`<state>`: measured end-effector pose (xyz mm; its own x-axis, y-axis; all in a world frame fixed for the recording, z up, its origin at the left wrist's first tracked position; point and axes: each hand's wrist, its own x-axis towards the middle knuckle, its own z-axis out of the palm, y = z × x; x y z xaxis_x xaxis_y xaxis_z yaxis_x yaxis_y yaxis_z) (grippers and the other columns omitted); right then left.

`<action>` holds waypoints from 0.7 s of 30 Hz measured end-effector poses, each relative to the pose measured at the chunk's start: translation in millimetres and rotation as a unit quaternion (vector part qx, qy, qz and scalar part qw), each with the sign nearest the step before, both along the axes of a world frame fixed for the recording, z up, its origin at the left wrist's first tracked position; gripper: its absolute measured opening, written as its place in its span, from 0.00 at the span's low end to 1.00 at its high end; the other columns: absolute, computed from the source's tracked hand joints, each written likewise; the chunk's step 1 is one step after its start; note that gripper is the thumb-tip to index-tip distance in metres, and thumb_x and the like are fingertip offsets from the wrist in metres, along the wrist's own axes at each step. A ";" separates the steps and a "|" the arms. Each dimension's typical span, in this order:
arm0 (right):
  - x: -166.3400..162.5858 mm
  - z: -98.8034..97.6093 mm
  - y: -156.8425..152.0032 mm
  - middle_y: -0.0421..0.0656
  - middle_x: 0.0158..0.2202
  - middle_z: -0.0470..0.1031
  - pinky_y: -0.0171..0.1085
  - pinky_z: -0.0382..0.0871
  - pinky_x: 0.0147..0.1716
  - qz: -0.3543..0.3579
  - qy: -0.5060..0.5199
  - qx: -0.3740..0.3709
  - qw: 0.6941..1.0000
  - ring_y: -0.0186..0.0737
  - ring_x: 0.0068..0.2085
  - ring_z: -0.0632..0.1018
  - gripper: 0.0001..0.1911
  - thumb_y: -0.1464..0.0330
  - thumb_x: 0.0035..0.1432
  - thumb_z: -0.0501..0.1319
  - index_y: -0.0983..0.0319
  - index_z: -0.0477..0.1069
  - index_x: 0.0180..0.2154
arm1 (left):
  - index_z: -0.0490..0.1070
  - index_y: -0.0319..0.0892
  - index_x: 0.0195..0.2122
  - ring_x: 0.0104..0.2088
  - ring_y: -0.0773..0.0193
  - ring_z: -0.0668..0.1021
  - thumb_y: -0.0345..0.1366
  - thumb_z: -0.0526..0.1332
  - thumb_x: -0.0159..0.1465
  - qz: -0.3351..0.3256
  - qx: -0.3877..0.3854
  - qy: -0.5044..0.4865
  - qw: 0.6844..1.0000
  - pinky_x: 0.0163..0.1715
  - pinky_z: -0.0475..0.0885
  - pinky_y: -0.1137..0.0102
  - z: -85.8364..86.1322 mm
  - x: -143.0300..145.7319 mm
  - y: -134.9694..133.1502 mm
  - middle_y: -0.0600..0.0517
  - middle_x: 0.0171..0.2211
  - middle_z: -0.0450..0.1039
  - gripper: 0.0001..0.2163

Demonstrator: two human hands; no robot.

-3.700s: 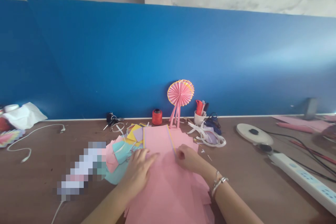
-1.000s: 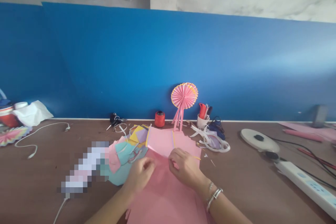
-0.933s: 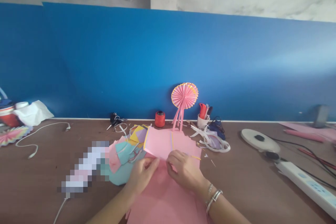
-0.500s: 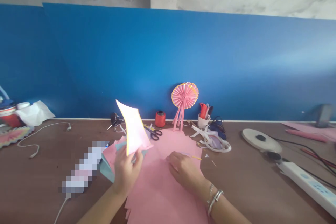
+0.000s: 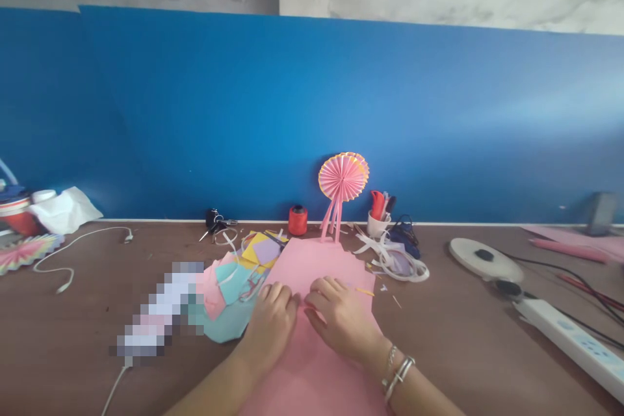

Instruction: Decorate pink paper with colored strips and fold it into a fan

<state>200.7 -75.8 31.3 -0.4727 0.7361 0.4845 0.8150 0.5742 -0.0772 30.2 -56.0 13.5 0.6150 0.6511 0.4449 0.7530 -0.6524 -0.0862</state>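
Note:
Large pink paper sheets (image 5: pixel 312 377) lie in a stack in front of me. On them, my left hand (image 5: pixel 273 318) and my right hand (image 5: pixel 336 318) almost meet, knuckles up. The fingers of both are curled and closed onto the pink paper; the fingertips are partly hidden, so a crease or edge between them cannot be made out. Beyond the hands stands a pink pleated paper rosette (image 5: pixel 342 179) with yellow edging and hanging paper strips. Beside my left hand are pink, blue, purple and yellow paper scraps (image 5: pixel 231 279).
At the back are a red thread spool (image 5: pixel 298 220), a white cup of tools (image 5: pixel 377 226) and keys (image 5: pixel 213 220). White ribbon (image 5: pixel 402 266) lies right of the paper. Farther right are a ribbon reel (image 5: pixel 485 259) and a power strip (image 5: pixel 575 344). A white cable (image 5: pixel 73 268) lies left.
My left hand has come down and right from holding up a bright, yellow-edged sheet, which no longer stands raised. The scissors' handles no longer show. My right hand has barely moved.

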 end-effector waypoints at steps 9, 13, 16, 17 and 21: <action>24.2 -19.5 18.1 0.40 0.26 0.65 0.32 0.55 0.27 -0.008 0.009 -0.198 0.980 0.32 0.28 0.67 0.12 0.75 0.55 0.55 0.62 0.73 0.22 | 0.70 0.41 0.31 0.38 0.58 0.68 0.27 0.54 0.61 -0.002 -0.131 -0.050 0.990 0.39 0.61 0.63 -5.1 -14.7 11.3 0.50 0.33 0.68 0.06; 33.7 -17.3 18.3 0.40 0.27 0.65 0.30 0.55 0.26 0.019 0.069 -0.249 0.966 0.30 0.27 0.67 0.13 0.75 0.55 0.54 0.61 0.73 0.23 | 0.71 0.42 0.34 0.39 0.59 0.69 0.27 0.53 0.62 -0.009 -0.163 -0.063 0.985 0.41 0.61 0.63 0.0 -24.1 15.3 0.51 0.34 0.70 0.08; 38.1 -15.0 16.6 0.39 0.27 0.65 0.30 0.54 0.25 0.006 0.077 -0.265 0.961 0.29 0.26 0.65 0.13 0.76 0.53 0.54 0.62 0.73 0.22 | 0.71 0.42 0.30 0.37 0.60 0.70 0.27 0.51 0.63 -0.015 -0.175 -0.030 0.984 0.41 0.61 0.62 6.1 -27.2 12.7 0.51 0.32 0.70 0.11; 39.0 -14.2 16.0 0.39 0.27 0.65 0.30 0.54 0.24 0.000 0.077 -0.267 0.960 0.29 0.26 0.65 0.13 0.76 0.53 0.54 0.62 0.73 0.22 | 0.72 0.42 0.30 0.36 0.60 0.70 0.27 0.50 0.64 -0.016 -0.180 -0.018 0.983 0.41 0.61 0.63 7.9 -27.6 11.1 0.51 0.32 0.70 0.11; 40.6 -11.5 15.3 0.40 0.28 0.65 0.30 0.54 0.26 -0.012 0.080 -0.275 0.958 0.30 0.27 0.66 0.12 0.75 0.51 0.54 0.62 0.72 0.22 | 0.73 0.42 0.31 0.36 0.60 0.71 0.27 0.49 0.63 -0.012 -0.207 -0.002 0.978 0.37 0.63 0.65 11.4 -28.5 7.8 0.50 0.32 0.70 0.13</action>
<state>241.3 -60.5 19.8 -0.4046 0.9106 0.0843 0.7803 0.3918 -0.4875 1.7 -48.3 24.9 0.6313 0.7610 0.1495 0.7364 -0.6486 0.1925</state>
